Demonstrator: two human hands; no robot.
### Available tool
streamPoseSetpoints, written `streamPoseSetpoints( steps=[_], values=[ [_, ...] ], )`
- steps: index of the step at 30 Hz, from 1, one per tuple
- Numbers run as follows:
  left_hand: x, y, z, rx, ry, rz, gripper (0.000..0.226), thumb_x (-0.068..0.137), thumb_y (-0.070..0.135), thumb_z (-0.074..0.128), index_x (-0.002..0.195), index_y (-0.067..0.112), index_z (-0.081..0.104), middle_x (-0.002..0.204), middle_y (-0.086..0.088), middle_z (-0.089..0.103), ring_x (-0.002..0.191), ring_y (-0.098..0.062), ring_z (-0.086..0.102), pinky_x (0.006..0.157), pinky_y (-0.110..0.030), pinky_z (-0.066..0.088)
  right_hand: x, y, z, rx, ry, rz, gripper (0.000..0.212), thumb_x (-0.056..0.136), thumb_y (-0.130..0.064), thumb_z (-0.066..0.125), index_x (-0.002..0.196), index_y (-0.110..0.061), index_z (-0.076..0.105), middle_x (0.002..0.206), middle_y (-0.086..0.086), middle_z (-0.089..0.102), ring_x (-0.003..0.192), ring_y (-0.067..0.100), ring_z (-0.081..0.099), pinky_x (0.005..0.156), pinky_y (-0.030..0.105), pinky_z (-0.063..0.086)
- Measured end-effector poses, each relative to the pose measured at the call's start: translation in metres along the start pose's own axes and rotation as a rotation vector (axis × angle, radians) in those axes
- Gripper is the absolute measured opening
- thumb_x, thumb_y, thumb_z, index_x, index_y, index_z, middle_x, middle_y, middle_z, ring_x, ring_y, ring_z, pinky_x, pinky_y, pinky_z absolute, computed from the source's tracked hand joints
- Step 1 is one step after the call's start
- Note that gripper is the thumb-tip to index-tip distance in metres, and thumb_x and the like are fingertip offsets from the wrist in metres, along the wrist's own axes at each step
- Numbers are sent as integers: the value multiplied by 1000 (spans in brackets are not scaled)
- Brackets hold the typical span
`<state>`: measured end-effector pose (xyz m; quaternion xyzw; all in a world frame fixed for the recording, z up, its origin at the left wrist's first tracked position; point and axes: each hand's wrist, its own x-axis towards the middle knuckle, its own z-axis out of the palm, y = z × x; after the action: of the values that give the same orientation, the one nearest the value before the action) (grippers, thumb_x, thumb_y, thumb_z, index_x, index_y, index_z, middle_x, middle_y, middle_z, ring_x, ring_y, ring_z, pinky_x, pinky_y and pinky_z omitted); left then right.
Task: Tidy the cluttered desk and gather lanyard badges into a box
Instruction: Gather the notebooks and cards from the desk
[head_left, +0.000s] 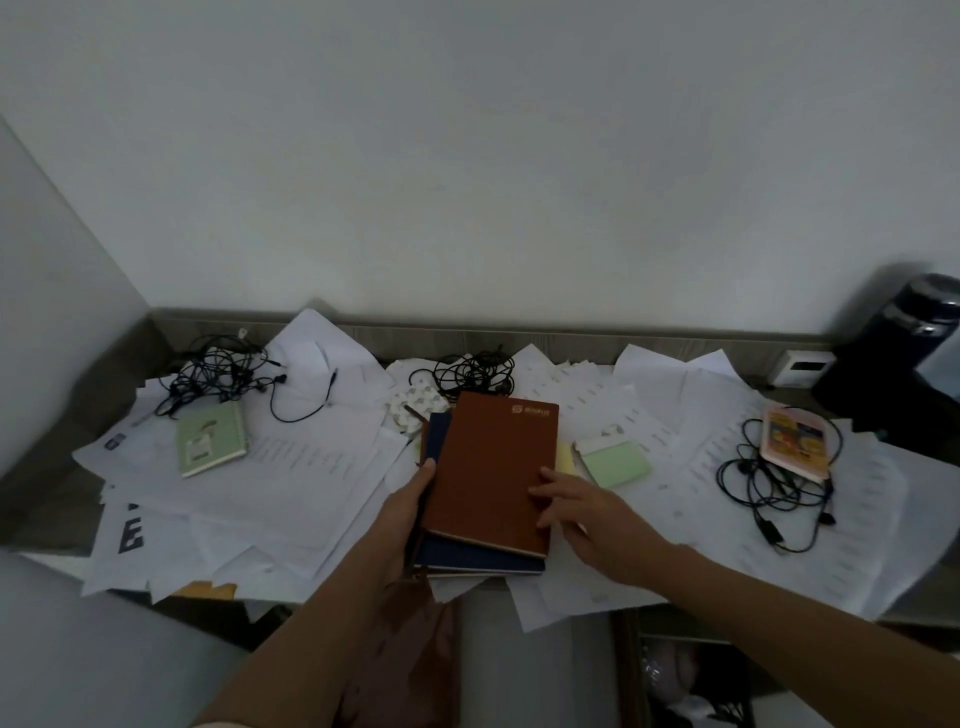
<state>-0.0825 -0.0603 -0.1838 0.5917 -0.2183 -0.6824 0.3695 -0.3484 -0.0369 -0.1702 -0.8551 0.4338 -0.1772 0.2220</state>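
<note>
A brown notebook (493, 467) lies on top of a dark blue notebook (467, 558) in a small stack at the desk's middle front. My left hand (408, 512) grips the stack's left edge, thumb on top. My right hand (576, 506) rests its straight fingers on the brown cover's right edge. No lanyard badge or box can be made out in this view.
Loose white papers (291, 467) cover the desk. Tangled black cables lie at back left (218, 376), back centre (475, 371) and right (779, 483). A green notepad (210, 439), green sticky notes (615, 462), a colourful booklet (795, 441) and a dark flask (898, 358) stand around.
</note>
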Motion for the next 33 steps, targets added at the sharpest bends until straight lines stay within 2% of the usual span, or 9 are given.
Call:
streamPoseSetpoints(
  steps=[4,7,12,17,20,23,29,31,33],
  values=[
    [2,-2,-1,32,34,5,60,76,58,69,111,9,68,101,-14,74,93,-31,71,91,-43,55,28,7,-9,122,277,359,32,94,-5,54,123,-14,63,128,4,61,120,18,56,102,25,42],
    [1,0,3,51,66,24,59,78,58,68,111,10,68,100,-13,74,93,-30,71,88,-41,56,53,-2,-9,435,173,628,33,97,-24,55,129,-15,57,125,4,63,110,20,61,99,36,48],
    [-12,2,3,52,44,36,46,79,57,66,106,19,66,91,-3,76,83,-19,74,59,-24,57,59,-18,11,462,130,552,48,91,-13,63,137,-16,50,126,3,61,117,19,56,101,40,47],
    [-27,2,-2,1,-45,24,55,78,33,76,126,16,55,112,-11,71,99,-29,70,79,-40,57,57,-10,5,796,127,646,63,82,-4,73,138,-20,47,128,7,59,110,19,60,91,40,55],
    [-37,14,-2,-62,-137,91,57,76,21,76,129,18,53,118,-13,68,104,-33,68,83,-46,57,65,-17,-9,971,165,657,81,73,-18,84,139,-27,38,121,5,60,100,17,65,70,28,58],
    [-47,36,-3,-60,-217,193,59,74,10,75,128,22,54,117,-8,69,105,-32,67,80,-45,58,84,-23,-36,1061,144,603,87,67,-16,87,137,-33,38,115,3,67,94,18,71,68,28,58],
    [-58,60,-15,177,-175,379,65,74,-13,69,126,24,53,116,0,68,105,-18,65,77,-27,56,100,-45,-60,768,24,344,48,73,-8,82,111,-28,62,101,-14,71,91,0,67,72,15,52],
    [-60,53,-17,288,-115,379,65,74,-17,65,126,20,51,112,5,66,99,-8,64,67,-17,54,93,-48,-42,612,-19,359,50,76,-9,79,115,-30,56,108,-15,65,100,1,61,86,24,49],
    [-61,41,-20,343,-93,358,66,74,-18,65,126,20,50,114,2,65,104,-12,62,68,-19,53,84,-48,-23,527,-55,384,65,79,-9,77,132,-23,42,122,-5,57,116,15,54,98,37,46]
  ],
)
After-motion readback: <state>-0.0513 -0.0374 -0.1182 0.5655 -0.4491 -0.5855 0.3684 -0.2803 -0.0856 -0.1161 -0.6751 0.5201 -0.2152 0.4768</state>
